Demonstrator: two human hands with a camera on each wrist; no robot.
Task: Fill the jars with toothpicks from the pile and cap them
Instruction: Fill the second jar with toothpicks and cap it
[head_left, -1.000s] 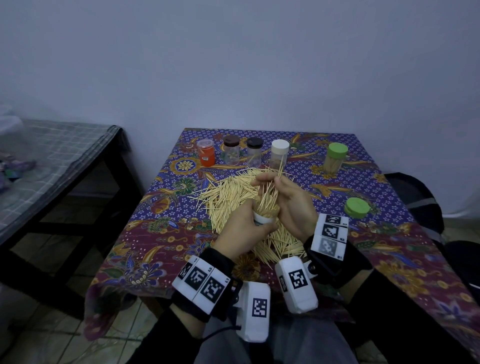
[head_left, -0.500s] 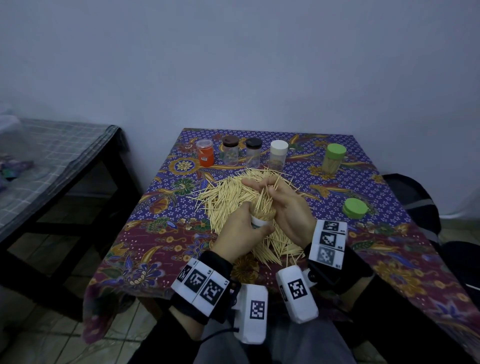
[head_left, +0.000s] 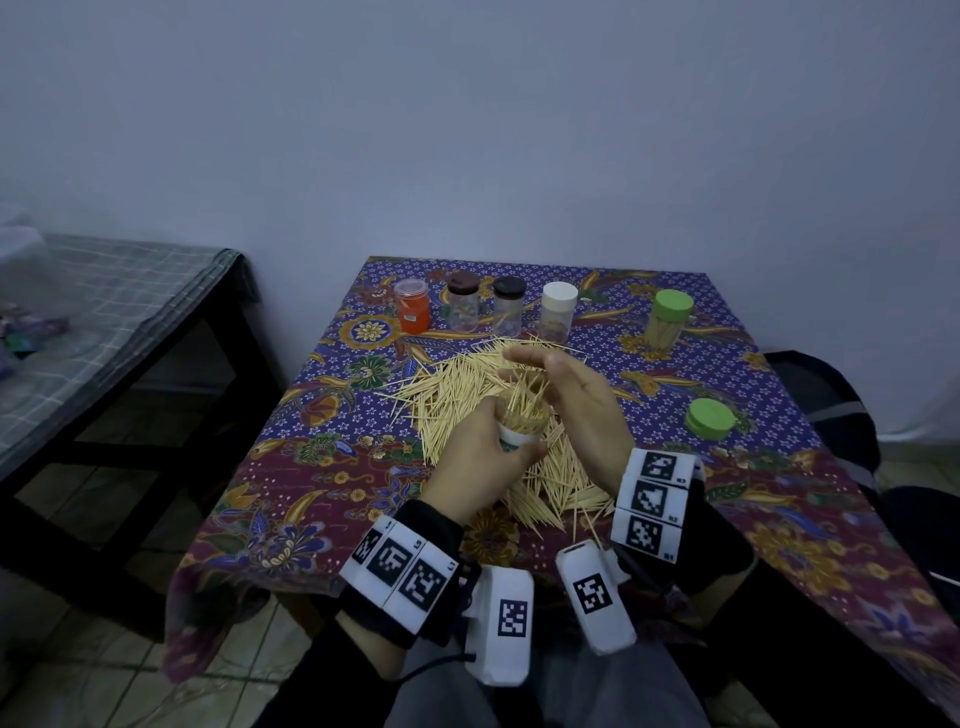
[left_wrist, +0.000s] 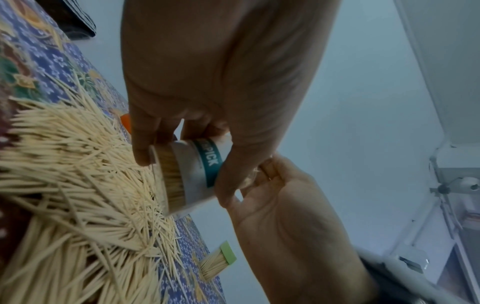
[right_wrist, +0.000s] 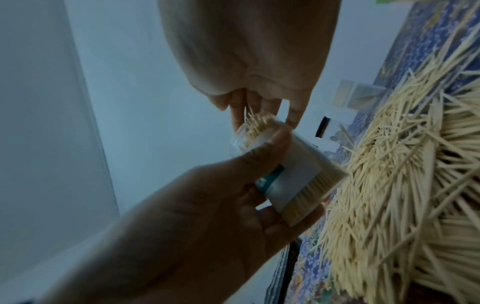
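While gripped by left hand (head_left: 480, 457), toothpick jar (head_left: 519, 426); right hand (head_left: 576, 400) seemingly flat-fingered above.

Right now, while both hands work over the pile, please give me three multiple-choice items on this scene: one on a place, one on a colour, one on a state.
1. Where does the loose green lid lie?
A. on the cloth, to the right of the toothpick pile
B. on the orange jar
C. on the side bench

2. What colour is the cap of the jar at the far right of the back row?
A. white
B. green
C. brown

3. In what state is the jar in the left hand?
A. capped and empty
B. lying in the pile
C. uncapped, packed with toothpicks

Answers:
1 A: the green lid lies alone on the tablecloth, right of the toothpick pile.
2 B: the capped jar there has a green cap.
3 C: the left hand grips the open jar, toothpicks standing out of its mouth, the right hand spread above.
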